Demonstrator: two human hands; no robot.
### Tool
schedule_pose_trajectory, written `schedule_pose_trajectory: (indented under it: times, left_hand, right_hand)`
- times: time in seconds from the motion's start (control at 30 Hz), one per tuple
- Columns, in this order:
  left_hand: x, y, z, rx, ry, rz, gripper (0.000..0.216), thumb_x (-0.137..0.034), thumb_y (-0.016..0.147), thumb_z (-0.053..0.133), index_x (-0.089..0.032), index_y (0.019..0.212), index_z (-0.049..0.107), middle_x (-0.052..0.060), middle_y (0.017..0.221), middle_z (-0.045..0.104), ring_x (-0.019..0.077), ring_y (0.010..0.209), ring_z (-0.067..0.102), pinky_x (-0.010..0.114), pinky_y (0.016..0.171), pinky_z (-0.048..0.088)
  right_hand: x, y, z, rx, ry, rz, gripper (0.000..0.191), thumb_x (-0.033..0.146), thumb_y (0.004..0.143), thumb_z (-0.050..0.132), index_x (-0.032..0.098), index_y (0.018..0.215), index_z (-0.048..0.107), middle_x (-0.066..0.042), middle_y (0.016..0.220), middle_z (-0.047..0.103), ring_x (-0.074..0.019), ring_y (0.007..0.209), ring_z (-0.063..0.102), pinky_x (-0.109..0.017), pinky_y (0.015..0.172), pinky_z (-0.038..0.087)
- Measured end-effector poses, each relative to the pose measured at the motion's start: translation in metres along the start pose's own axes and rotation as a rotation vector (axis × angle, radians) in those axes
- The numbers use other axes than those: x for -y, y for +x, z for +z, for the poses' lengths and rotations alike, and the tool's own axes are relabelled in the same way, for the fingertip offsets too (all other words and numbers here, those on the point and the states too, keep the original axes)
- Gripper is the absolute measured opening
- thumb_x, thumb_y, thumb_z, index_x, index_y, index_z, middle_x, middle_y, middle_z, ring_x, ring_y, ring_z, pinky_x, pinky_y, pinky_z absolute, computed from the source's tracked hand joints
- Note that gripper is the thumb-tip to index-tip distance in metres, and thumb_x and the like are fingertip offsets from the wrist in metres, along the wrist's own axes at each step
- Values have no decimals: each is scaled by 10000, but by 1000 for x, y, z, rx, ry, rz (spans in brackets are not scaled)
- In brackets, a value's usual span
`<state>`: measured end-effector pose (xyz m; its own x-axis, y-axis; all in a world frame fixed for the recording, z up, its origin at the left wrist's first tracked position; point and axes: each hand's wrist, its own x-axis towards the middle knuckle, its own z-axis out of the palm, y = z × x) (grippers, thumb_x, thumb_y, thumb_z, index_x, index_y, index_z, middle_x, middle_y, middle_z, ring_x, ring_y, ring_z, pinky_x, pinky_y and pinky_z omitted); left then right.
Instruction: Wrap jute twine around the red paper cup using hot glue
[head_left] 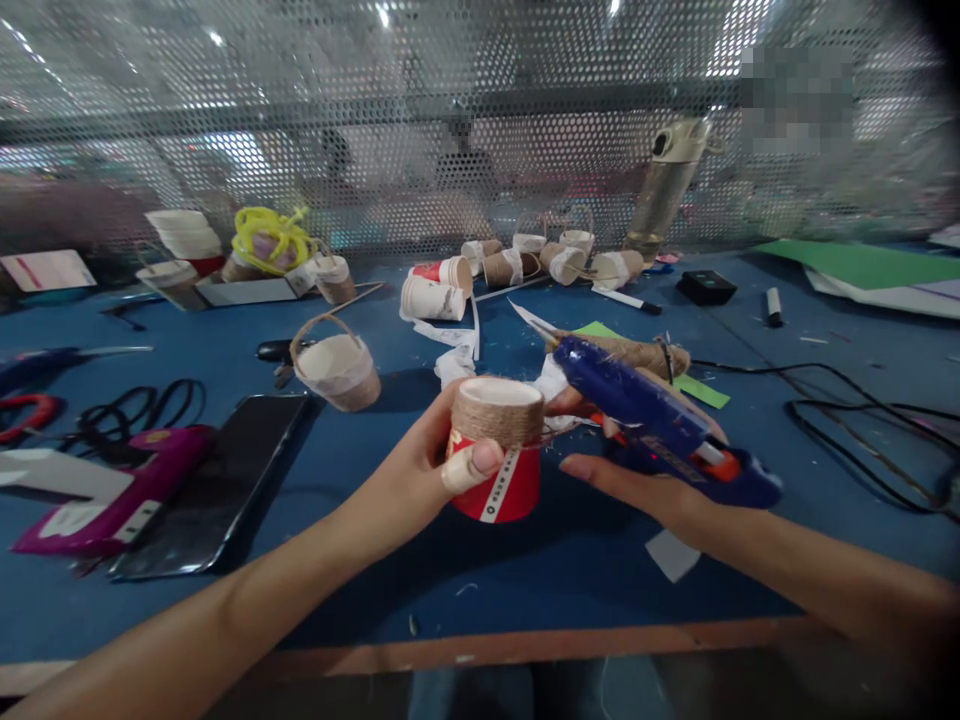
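My left hand is closed round a red paper cup, its thumb wrapped in a bandage and pressed on the front. Brown twine winds round the upper part of the cup, and a strand leads off to the right. In my right hand is a blue hot glue gun, its nozzle pointing up and left, above the cup's rim. The fingers of that hand are partly hidden by the gun; the twine strand runs to them. Behind the gun lies a roll of twine.
Left of the cup stand a small twine-handled basket, a black phone and a purple-and-white tool. Several cups lie behind. A bottle stands against the mesh screen. A black cable loops at right.
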<state>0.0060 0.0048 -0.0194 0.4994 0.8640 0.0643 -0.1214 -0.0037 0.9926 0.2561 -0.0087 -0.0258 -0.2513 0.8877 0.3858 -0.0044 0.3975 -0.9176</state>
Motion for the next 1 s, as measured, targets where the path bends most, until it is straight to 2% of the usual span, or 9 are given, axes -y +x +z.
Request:
schedule_pose_trajectory:
  times: [0.1,0.3,0.4,0.53,0.67,0.77,0.9,1.0]
  left_hand:
    - [1,2,1,-4,41,6,662,-686,856,772,-288,1368,640,65,1304,731,315,1256,665,335,1031,530]
    - [1,3,1,-11,55,12,629,-619,863,809,-302,1363,595,39,1247,679,253,1154,659,303,986,537]
    - [-1,3,2,-7,40,15,631,-556,875,830,-352,1394,535,13,1237,666,204,1089,663,277,944,549]
    - [-2,5,5,3,33,54,591,-489,870,862,-356,1344,533,-16,1169,667,149,1016,657,219,898,540]
    - [-3,6,6,16,2,91,549,-431,876,873,-364,1309,543,-37,1141,657,122,988,652,190,876,540]
    - [-4,7,7,7,-6,98,466,-409,886,868,-344,1241,573,-45,1086,642,101,927,632,162,825,526]
    - [-5,7,8,7,-20,100,401,-370,891,868,-330,1174,588,-49,1098,614,86,884,623,146,770,516]
    - [-6,6,8,11,-34,87,381,-359,896,865,-331,1166,598,-52,1110,618,83,899,635,139,780,518]
  right_hand:
    - [6,2,1,39,-33,-22,332,157,872,869,357,1076,700,74,1002,795,-160,882,792,-261,796,682]
    - [11,4,-1,13,-84,11,225,156,867,877,291,957,720,60,898,763,-122,763,737,-227,708,647]
    - [9,4,-3,34,-55,18,243,132,866,872,289,975,722,56,929,764,-116,778,732,-227,725,641]
    - [7,4,-4,82,13,19,299,47,859,844,290,961,704,72,951,762,-111,865,744,-220,825,634]
    - [9,5,-3,66,46,56,313,27,868,822,298,940,683,90,933,742,-89,813,720,-193,765,619]
    - [10,5,-3,37,23,40,311,41,845,849,298,921,691,84,916,747,-101,776,719,-206,708,616]
    - [8,5,-2,0,0,-3,290,99,836,880,309,906,692,73,901,764,-136,784,737,-256,713,629]
    - [10,5,-1,-20,-26,33,232,193,854,887,306,890,688,60,881,764,-155,773,744,-285,699,639]
